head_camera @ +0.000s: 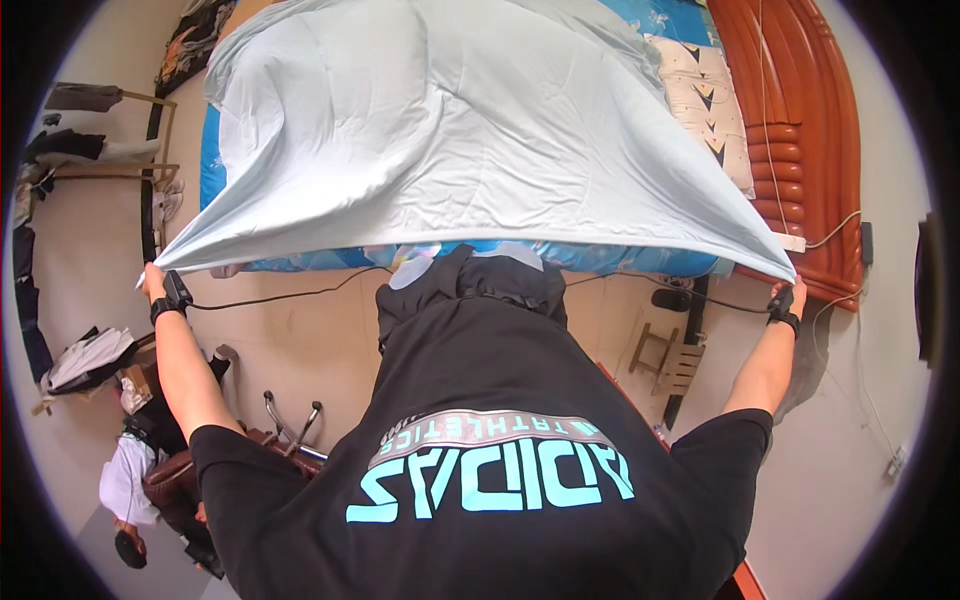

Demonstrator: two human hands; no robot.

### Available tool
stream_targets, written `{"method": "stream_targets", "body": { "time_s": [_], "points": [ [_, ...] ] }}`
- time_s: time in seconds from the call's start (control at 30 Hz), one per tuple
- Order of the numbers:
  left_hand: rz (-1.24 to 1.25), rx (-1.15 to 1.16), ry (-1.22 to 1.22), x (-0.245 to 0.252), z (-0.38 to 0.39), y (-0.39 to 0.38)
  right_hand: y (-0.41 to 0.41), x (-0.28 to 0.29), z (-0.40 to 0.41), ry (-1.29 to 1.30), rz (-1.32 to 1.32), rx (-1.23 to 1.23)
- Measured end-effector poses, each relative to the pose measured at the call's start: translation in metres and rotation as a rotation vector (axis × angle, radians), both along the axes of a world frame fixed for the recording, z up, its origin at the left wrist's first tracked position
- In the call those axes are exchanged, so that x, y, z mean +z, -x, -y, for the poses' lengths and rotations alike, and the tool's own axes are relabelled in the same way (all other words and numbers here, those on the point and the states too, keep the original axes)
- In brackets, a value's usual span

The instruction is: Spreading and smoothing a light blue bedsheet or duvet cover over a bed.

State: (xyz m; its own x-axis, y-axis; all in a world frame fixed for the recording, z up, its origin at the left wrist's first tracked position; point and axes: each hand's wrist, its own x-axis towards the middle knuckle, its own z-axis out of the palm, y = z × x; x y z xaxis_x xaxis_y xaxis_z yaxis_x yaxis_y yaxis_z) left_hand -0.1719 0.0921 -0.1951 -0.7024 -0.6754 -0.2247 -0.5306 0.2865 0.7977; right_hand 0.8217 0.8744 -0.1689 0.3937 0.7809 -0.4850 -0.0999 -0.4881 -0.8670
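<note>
A pale blue-grey cloth, like a thin quilt or its cover, spreads over the bed in front of me. Its near edge is drawn out almost straight between my arms, with long folds running to both corners. At the far left, my left hand grips one near corner, and a bit of fabric pokes out past the fingers. My right hand pinches the opposite corner beside the headboard. Both arms are stretched wide. Beneath the cloth's near edge shows a blue flowered mattress or sheet.
A patterned pillow lies by the reddish-brown headboard. Cables run from both wrist devices towards my waist. A small wooden stool stands on the floor at right. Behind on the left, a person sits near a chair. Clothes racks line the left.
</note>
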Motion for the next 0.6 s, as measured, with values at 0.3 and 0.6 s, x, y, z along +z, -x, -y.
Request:
{"method": "stream_targets", "body": {
  "time_s": [0.3, 0.6],
  "points": [
    [0.167, -0.204, 0.194, -0.004, 0.159, 0.01, 0.042, -0.126, 0.02, 0.19, -0.12, 0.018],
    [0.275, -0.296, 0.567, -0.052, 0.11, 0.007, -0.057, -0.122, 0.037, 0.249, 0.733, 0.008]
  ]
}}
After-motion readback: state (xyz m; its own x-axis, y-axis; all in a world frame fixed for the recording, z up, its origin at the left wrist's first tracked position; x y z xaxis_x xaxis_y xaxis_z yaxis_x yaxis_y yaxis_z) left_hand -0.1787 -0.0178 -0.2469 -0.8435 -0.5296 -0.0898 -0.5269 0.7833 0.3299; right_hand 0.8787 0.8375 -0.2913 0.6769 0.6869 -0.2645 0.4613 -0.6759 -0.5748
